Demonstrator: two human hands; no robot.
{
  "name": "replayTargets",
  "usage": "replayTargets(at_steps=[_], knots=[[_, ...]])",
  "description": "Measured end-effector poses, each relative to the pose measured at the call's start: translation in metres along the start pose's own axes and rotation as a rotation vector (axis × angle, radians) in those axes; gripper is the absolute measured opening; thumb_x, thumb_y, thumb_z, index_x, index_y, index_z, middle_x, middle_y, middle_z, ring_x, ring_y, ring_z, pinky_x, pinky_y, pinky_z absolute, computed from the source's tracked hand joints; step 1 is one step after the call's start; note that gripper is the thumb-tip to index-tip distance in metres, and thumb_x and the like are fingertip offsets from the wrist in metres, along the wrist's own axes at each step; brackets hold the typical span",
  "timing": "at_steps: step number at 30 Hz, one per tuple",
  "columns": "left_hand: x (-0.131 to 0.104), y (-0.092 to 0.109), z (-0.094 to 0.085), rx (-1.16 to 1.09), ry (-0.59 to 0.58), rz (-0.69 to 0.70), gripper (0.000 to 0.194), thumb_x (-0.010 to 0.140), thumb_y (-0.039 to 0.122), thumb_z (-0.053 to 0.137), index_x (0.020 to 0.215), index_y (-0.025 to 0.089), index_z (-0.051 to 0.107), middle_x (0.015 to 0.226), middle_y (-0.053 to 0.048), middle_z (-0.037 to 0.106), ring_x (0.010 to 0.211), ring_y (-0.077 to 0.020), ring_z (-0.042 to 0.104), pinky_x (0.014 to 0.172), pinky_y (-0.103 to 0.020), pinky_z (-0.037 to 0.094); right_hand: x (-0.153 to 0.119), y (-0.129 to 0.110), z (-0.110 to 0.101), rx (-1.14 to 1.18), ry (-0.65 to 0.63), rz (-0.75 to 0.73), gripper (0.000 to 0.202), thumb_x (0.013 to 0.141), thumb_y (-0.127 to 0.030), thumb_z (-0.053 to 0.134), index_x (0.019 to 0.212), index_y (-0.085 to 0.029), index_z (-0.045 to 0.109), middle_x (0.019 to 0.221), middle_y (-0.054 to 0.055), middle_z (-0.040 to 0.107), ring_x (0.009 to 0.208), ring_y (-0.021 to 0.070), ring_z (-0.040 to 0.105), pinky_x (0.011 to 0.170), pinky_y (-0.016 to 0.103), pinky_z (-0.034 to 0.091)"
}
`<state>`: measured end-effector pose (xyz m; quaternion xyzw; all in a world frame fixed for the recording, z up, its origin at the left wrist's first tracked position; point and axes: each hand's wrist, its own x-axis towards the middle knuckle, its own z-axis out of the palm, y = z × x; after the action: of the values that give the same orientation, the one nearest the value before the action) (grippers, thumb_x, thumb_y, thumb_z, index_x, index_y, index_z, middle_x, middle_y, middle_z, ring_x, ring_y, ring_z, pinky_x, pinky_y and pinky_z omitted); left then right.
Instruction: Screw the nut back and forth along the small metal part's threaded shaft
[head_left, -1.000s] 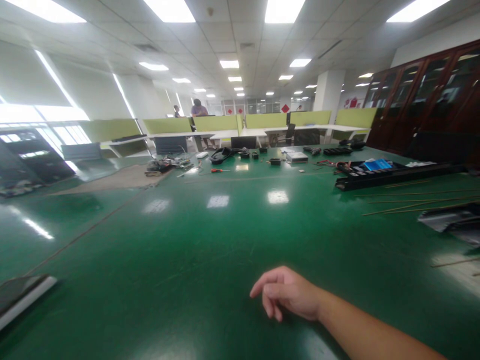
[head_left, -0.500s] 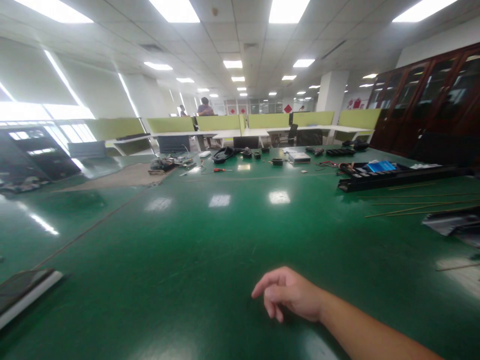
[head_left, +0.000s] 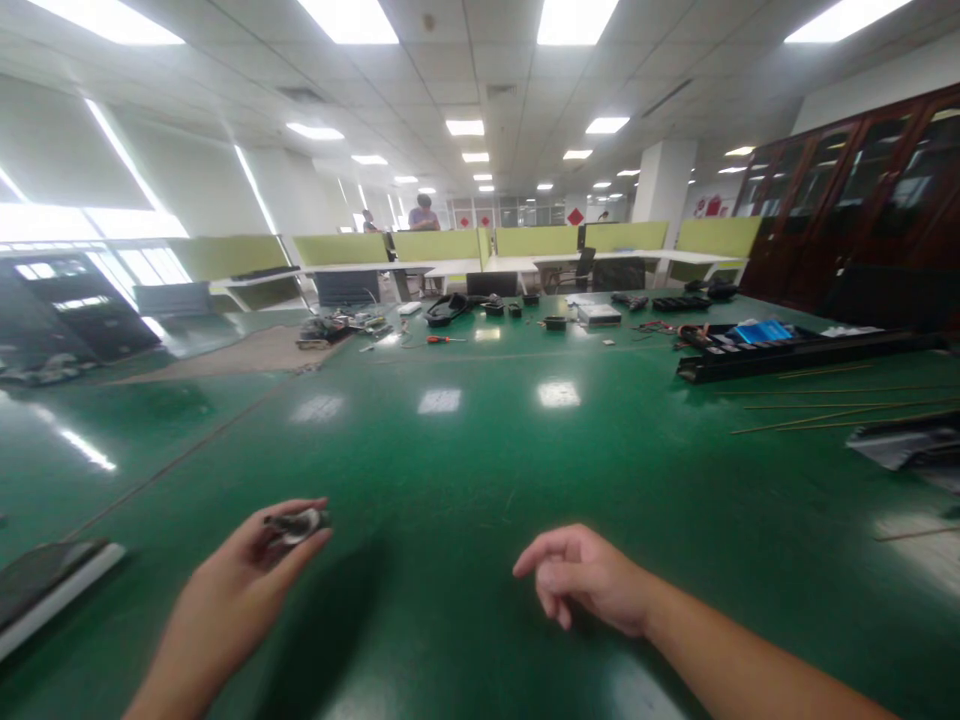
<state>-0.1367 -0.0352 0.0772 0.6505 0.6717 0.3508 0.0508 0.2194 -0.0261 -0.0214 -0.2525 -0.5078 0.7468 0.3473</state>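
My left hand (head_left: 244, 580), at the lower left, grips a small dark and silvery object (head_left: 300, 524) between thumb and fingers. Blur hides what kind of object it is. It is held above the green tabletop (head_left: 450, 470), and a dark shadow falls beside the hand. To the right, my right hand (head_left: 585, 575) hovers low over the same surface. Its index finger reaches forward, the other fingers bend loosely, and I see nothing held in it.
A dark slab with a white edge (head_left: 67, 595) lies at the left. Toward the back are an orange screwdriver (head_left: 445, 339), a white box (head_left: 598, 315) and small black parts. On the right sit a long black rail (head_left: 795, 355) and thin rods (head_left: 817, 415). People are beyond the partitions.
My left hand has come into view from the lower left, with the small object in its grip. My right hand has shifted very slightly right and up.
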Motion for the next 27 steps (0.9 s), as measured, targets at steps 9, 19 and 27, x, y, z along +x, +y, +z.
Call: replayTargets(at_steps=[9,19,27], knots=[[-0.004,0.107,0.110,-0.322,-0.362,0.417,0.030,0.095,0.032,0.055,0.123,0.022,0.059,0.111,-0.008,0.067,0.097,-0.0214,0.065,0.089,-0.037,0.054,-0.001,-0.007,-0.003,-0.576,0.426,-0.173,0.030,0.078,-0.018,0.070,0.108,-0.017,0.064,0.077,-0.001,0.063,0.063,0.0117,0.055,0.063,0.026,0.045],[-0.018,0.073,0.141,-0.313,-0.491,0.523,0.040,0.090,0.023,0.063,0.128,0.027,0.053,0.117,-0.006,0.063,0.105,-0.0224,0.062,0.094,-0.034,0.051,-0.002,0.002,0.002,-0.643,0.454,-0.138,0.057,0.075,-0.007,0.065,0.126,-0.024,0.047,0.092,0.000,0.063,0.069,0.0122,0.060,0.070,0.027,0.049],[-0.019,0.076,0.144,-0.422,-0.605,0.454,0.028,0.091,0.023,0.063,0.117,0.029,0.056,0.108,-0.002,0.063,0.098,-0.0198,0.060,0.087,-0.031,0.048,-0.005,-0.004,0.008,-0.676,0.469,-0.125,0.054,0.076,-0.006,0.063,0.125,-0.026,0.050,0.094,-0.001,0.064,0.073,0.0131,0.061,0.073,0.028,0.049]])
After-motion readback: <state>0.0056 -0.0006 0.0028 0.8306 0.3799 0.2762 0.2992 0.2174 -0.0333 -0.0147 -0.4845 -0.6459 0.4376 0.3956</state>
